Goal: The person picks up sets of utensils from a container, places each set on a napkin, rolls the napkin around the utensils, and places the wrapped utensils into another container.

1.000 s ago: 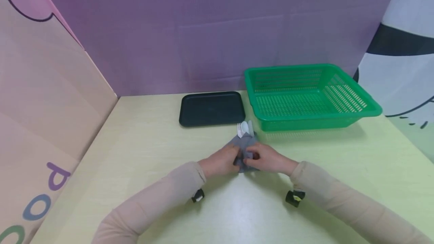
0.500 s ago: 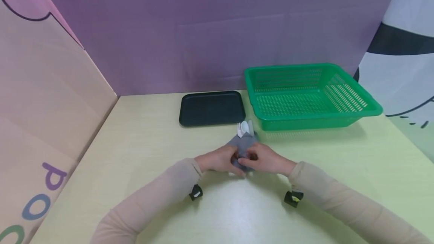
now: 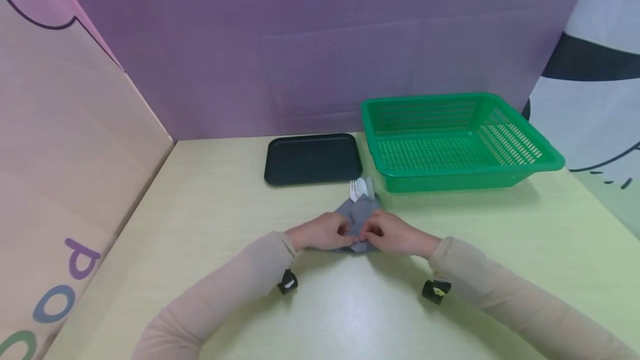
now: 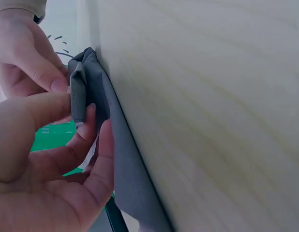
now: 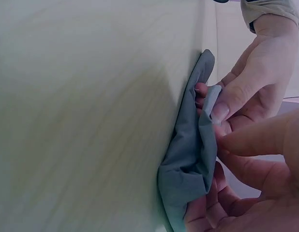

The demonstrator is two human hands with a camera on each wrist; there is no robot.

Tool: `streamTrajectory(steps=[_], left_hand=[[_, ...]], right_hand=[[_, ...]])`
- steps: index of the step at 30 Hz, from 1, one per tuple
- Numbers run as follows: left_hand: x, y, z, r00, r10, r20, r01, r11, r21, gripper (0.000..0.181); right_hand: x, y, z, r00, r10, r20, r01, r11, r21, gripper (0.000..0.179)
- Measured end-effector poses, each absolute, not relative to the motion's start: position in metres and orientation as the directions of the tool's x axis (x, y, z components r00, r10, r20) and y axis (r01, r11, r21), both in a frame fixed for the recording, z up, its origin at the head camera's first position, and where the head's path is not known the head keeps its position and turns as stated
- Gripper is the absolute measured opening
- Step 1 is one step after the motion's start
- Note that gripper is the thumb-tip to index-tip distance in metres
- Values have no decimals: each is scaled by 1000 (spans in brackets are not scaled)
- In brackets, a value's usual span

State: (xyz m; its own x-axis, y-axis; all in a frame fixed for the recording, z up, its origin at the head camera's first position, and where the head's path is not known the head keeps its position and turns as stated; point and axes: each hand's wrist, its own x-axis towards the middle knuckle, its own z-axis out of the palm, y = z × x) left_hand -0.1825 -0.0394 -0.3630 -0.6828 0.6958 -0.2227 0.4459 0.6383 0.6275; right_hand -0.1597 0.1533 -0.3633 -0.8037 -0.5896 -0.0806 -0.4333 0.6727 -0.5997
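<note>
A grey cloth napkin (image 3: 356, 211) lies on the table, wrapped around a white fork (image 3: 353, 191), a white spoon (image 3: 361, 186) and a pale knife (image 3: 370, 188). Their upper ends stick out at the far side; the rest is hidden in the cloth. My left hand (image 3: 324, 232) pinches a folded layer at the near edge between thumb and fingers. Close beside it, my right hand (image 3: 397, 233) pinches the same fold. In the left wrist view the raised fold (image 4: 79, 94) stands between thumb and fingers. The right wrist view shows both thumbs against the grey cloth (image 5: 186, 159).
A black tray (image 3: 312, 160) lies behind the napkin at the back of the table (image 3: 225, 204). To its right stands a green perforated basket (image 3: 465, 172). A purple backdrop (image 3: 320, 49) closes off the far side, and a printed panel (image 3: 75, 143) the left.
The napkin's near edge has been folded up. My left fingers dipped to that edge, then came back up; both thumbs now meet at the fold. The cutlery, tray and basket stay in place.
</note>
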Motion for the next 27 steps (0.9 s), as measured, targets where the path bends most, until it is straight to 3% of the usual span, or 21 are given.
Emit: streamTrajectory(steps=[5,14,22,27], left_hand=[[-184,-39,-365,-708,670,-220,433,659,615,31],[-182,-33,-364,-733,659,-169,466,667,582,34],[-182,-31,-363,-747,640,-179,443,681,584,13],[-181,-29,-363,-747,645,-163,462,679,570,13]], right_hand=[[-159,155,-363,-784,-618,-55,-466,644,-607,8],[-160,162,-360,-766,-638,-77,-468,637,-613,13],[-160,164,-355,-764,-637,-107,-448,642,-623,10],[-160,163,-355,-773,-629,-83,-462,648,-605,8]])
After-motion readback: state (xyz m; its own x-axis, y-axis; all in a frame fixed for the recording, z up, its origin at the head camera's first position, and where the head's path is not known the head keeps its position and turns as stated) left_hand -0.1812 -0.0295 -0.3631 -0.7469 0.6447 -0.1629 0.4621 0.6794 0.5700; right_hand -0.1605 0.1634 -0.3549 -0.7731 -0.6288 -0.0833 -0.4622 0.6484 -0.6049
